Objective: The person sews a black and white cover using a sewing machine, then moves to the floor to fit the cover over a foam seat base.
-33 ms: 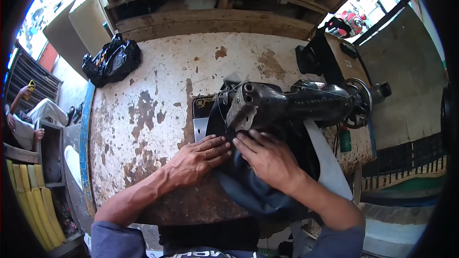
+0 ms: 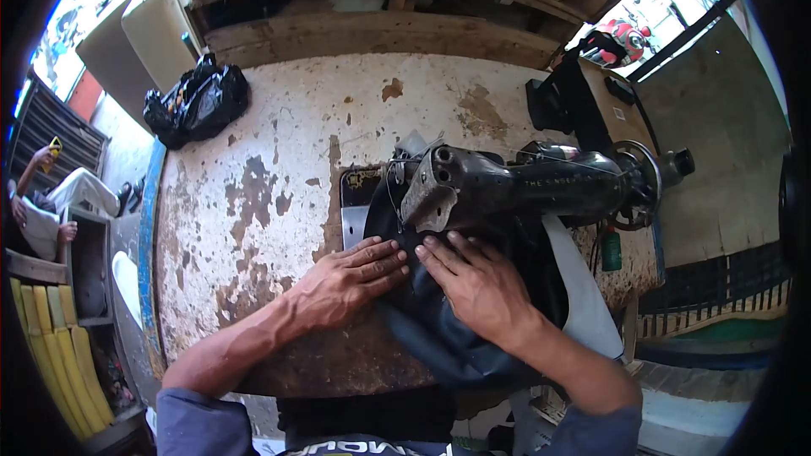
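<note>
A black sewing machine [image 2: 524, 188] stands on the worn table, its head toward the left and its handwheel at the right. Dark, leather-like material [image 2: 448, 346] lies under the machine head and drapes over the table's near edge. My left hand [image 2: 351, 274] rests flat at the left of this material, fingers stretched toward the needle area. Just right of it, my right hand [image 2: 477, 283] presses flat on the material with its fingers extended. The needle and presser foot are hidden behind the machine head. A pale sheet-like piece [image 2: 583, 295] hangs beside the dark material.
On the chipped white tabletop [image 2: 296, 118] sits a black plastic bag [image 2: 198, 101] at the far left. A cardboard box [image 2: 608, 105] stands at the far right, and a green bottle [image 2: 611, 249] behind the pale piece. Another person [image 2: 38, 224] sits at left, above yellow strips [image 2: 63, 371].
</note>
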Motion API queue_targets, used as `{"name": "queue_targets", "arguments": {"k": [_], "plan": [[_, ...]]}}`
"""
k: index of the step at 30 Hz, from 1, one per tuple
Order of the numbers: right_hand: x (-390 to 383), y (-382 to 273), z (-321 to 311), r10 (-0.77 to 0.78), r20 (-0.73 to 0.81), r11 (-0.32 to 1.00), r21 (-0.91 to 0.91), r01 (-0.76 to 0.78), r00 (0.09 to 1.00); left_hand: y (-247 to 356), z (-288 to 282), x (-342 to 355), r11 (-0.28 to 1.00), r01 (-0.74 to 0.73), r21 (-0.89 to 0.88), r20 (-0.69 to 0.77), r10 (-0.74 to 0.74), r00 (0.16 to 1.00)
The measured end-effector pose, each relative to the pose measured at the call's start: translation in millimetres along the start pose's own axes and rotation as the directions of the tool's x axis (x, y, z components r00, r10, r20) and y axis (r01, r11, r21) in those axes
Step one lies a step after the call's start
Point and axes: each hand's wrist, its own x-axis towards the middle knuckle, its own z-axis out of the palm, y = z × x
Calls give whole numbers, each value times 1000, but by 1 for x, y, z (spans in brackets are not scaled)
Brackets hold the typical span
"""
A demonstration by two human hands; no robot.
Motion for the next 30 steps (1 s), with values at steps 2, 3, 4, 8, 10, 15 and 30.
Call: {"name": "queue_targets", "arguments": {"k": [2, 3, 4, 8, 10, 15, 30], "plan": [[0, 0, 5, 29, 51, 1000, 9, -29, 998, -3, -5, -1, 1000, -9, 18, 8, 9, 1000], [2, -1, 3, 47, 71, 999, 8, -48, 996, -5, -7, 0, 999, -22, 31, 11, 21, 1000], [2, 0, 3, 49, 72, 999, 10, -49, 996, -6, -5, -2, 998, -35, 50, 10, 35, 999], [0, -1, 4, 67, 83, 997, 33, -69, 994, -5, -6, 0, 999, -28, 37, 15, 27, 1000], [0, -1, 3, 79, 67, 996, 36, -82, 995, -6, -6, 0, 999, -28, 46, 17, 27, 999], [4, -2, 1, 111, 17, 993, 44, -112, 994, -10, -10, 4, 999, -19, 41, 31, 18, 999], [19, 3, 6, 165, -60, 984, 81, -160, 984, -24, -13, 7, 995, -13, 99, 13, 12, 1000]]}}
